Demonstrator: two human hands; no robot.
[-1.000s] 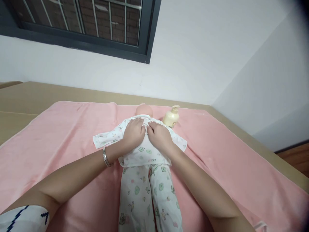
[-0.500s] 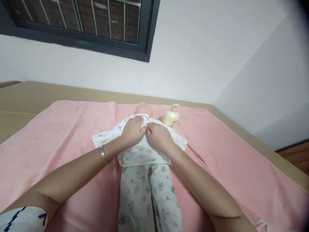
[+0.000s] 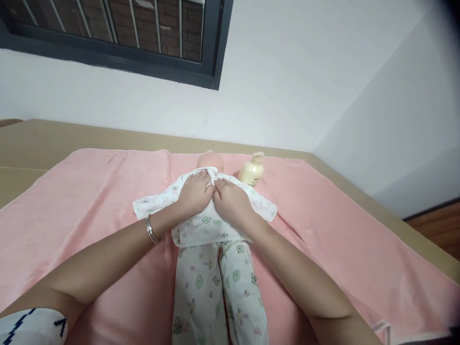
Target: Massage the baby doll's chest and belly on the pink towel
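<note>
Doll (image 3: 206,232) lies on pink blanket (image 3: 341,239) near white wall (image 3: 283,81).

We identify a matt cloth shirt (image 3: 206,230), a smooth plastic bottle (image 3: 251,172) behind it, and a polished metal bangle (image 3: 150,230) beside it.

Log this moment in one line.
left hand: on printed long-sleeved top; right hand: on same top, beside left; pump bottle: on pink blanket

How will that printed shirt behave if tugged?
The shirt will probably flop: its sleeves lie flat, looking thin. It may resist or bunch, since the left hand and right hand rest on its front. The doll might drag along, its head showing at the collar.
</note>
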